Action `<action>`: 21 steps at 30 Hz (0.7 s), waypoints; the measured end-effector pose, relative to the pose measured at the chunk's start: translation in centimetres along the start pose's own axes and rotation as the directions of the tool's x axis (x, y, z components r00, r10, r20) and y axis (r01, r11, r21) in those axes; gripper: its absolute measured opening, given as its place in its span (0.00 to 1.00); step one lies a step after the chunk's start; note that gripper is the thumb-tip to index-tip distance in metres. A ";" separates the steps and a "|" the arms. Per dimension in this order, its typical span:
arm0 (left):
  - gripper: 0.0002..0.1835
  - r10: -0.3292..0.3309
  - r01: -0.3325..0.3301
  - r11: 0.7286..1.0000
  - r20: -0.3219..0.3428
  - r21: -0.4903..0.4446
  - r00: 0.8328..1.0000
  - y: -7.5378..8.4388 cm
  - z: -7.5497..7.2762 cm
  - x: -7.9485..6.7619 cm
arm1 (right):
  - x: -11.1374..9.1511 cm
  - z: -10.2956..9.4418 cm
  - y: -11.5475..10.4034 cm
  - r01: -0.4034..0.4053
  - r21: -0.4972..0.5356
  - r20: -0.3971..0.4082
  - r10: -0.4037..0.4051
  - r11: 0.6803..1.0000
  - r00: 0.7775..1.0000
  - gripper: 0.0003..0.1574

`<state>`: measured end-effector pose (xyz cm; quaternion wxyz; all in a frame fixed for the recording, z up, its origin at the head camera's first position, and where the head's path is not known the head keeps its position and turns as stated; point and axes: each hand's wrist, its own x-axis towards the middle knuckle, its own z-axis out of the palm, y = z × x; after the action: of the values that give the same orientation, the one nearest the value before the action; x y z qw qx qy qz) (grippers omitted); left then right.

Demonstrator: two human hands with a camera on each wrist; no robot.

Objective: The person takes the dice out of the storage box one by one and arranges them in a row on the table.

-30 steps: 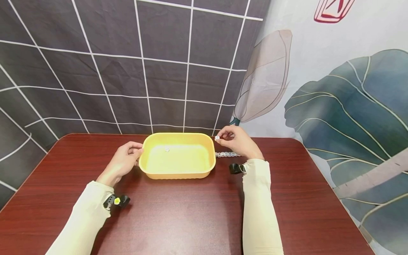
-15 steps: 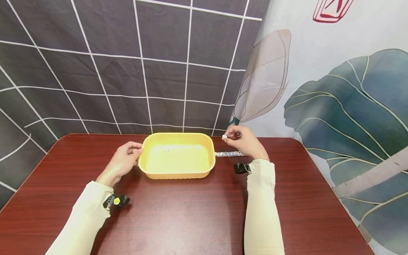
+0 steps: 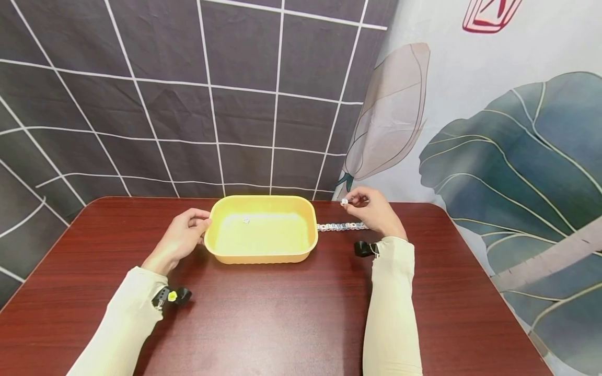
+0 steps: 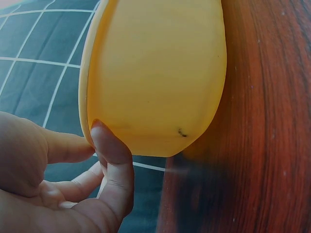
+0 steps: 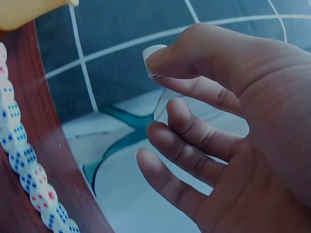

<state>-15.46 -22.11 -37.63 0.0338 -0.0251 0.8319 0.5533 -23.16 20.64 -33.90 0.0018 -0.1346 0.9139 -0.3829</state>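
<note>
My left hand (image 3: 181,237) pinches the left end of a yellow plastic basin (image 3: 263,259) between thumb and fingers, as the left wrist view shows at the basin's rim (image 4: 85,92). One small white die (image 3: 246,221) lies on the basin's floor, left of its middle. Held between thumb and index finger of my right hand (image 3: 374,211) is another white die (image 5: 154,61); the other fingers are loosely bent. The hand is raised to the right of the basin, beyond a row of white dice (image 3: 338,226) with blue and red pips, whose right end it hides.
Everything stands on a dark red wood-grain table (image 3: 263,313). Right behind its back edge hangs a grey cloth (image 3: 244,120) with white grid lines. To the right is a pale curtain (image 3: 451,156) with leaf prints.
My right hand has moved to the right, away from the basin, with the die still pinched; more of the dice row now shows. The left hand and the basin have stayed put.
</note>
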 end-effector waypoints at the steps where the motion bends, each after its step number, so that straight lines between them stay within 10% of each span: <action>1: 0.20 0.000 0.000 1.000 0.000 0.001 1.000 0.0 0.0 0.0 | -0.1 -0.1 0.2 -0.006 0.002 -0.004 0.006 1.000 1.000 0.08; 21: 0.20 -0.003 0.003 1.000 -0.005 0.014 1.000 -0.2 0.0 0.1 | -0.8 -1.1 2.3 -0.043 -0.060 -0.062 0.040 0.997 0.997 0.10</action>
<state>-15.56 -22.18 -37.84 0.0327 -0.0273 0.8359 0.5473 -23.08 23.17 -34.84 -0.0222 -0.1038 0.9274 -0.3586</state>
